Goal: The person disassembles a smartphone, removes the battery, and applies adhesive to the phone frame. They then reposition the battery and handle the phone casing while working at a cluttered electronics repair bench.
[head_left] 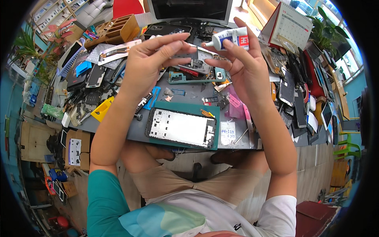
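Note:
My right hand (pixel 250 67), raised over the far part of the desk, grips a small white, blue and red glue tube (pixel 235 38) between thumb and fingers. The tube lies sideways, its pale pointed nozzle towards my left hand (pixel 152 55). That hand is held up opposite, fingers stretched out and apart, not touching the tube; nothing shows in it. Below and between my forearms, a phone frame (pixel 181 128) with a white inner plate and black rim rests on a green mat (pixel 161 105). A gold-coloured flex cable (pixel 207 113) is by its upper right corner.
A light-blue phone frame (pixel 197 77) lies beyond the mat. Phone parts crowd both sides, including a yellow plastic piece (pixel 103 109) and dark screens (pixel 287 90). A wooden organizer (pixel 118 29), a monitor (pixel 189 10) and a desk calendar (pixel 290 25) stand at the back. A handwritten label (pixel 227 132) is beside the mat.

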The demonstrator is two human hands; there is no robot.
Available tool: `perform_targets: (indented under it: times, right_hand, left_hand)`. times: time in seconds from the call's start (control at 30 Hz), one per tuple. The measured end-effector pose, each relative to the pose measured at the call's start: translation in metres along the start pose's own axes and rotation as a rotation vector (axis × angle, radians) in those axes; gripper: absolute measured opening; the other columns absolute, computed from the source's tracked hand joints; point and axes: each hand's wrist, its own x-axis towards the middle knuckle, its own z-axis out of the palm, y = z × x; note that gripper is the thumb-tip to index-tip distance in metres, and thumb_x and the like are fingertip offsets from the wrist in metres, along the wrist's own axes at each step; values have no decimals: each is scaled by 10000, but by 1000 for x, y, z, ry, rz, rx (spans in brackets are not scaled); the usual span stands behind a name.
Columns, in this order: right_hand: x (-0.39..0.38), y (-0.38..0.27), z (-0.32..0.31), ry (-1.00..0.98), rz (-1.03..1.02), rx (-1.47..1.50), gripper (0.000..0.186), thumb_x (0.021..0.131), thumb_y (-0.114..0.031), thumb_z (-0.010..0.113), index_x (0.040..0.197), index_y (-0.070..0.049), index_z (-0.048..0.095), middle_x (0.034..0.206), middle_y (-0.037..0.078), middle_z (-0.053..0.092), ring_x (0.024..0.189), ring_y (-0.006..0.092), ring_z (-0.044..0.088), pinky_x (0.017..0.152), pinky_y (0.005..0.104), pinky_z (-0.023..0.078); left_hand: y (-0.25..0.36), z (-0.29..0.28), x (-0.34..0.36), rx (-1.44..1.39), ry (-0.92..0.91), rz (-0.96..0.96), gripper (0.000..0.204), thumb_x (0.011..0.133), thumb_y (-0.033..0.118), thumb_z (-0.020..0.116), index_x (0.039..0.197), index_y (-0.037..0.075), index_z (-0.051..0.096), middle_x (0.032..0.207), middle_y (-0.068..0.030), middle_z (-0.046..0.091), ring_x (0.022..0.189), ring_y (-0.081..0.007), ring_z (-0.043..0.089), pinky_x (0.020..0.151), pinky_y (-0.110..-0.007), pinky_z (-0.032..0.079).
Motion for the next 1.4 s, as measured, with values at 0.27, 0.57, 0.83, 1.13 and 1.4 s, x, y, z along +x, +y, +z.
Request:
perform_targets:
  times: [0.27,0.57,0.83,1.13,1.4]
  right_hand:
    - [-3,7,9,57,38,34,586,1048,-16,695,1536,25,372,1251,152,691,1178,257,742,1066,443,636]
    - [-3,7,10,67,63,26,352,1046,-47,729,1294,5,485,1191,139,713,1118,236,758,1016,429,661]
    - [-4,5,9,82,93,13,342,1047,-53,731,1291,-5,497,1188,132,714,1117,236,757,1013,421,662]
    - [-6,8,12,64,81,22,363,1049,-64,734,1316,-2,495,1205,123,713,1116,217,746,1009,405,662]
    - [-6,9,11,73,82,28,342,1049,-60,732,1307,-8,514,1200,120,721,1114,219,751,1002,390,663]
  left_hand:
    - [1,13,-5,-34,44,-18,267,1053,34,705,1295,-79,695,1190,-235,785,1135,-305,788,975,-374,681]
    - [-2,12,-5,-33,31,-13,180,1080,65,681,1229,-34,698,1189,-232,791,1124,-287,793,945,-369,686]
    - [1,18,-6,-13,39,-54,192,1086,88,681,1245,-20,686,1220,-216,785,1169,-278,778,946,-371,684]
    - [-1,16,-8,-25,33,-37,204,1080,79,689,1258,-22,681,1230,-210,782,1165,-272,779,955,-373,683]
    - [-4,17,-7,-36,24,-23,193,1089,83,675,1250,-23,681,1222,-222,784,1153,-269,783,951,-374,685]
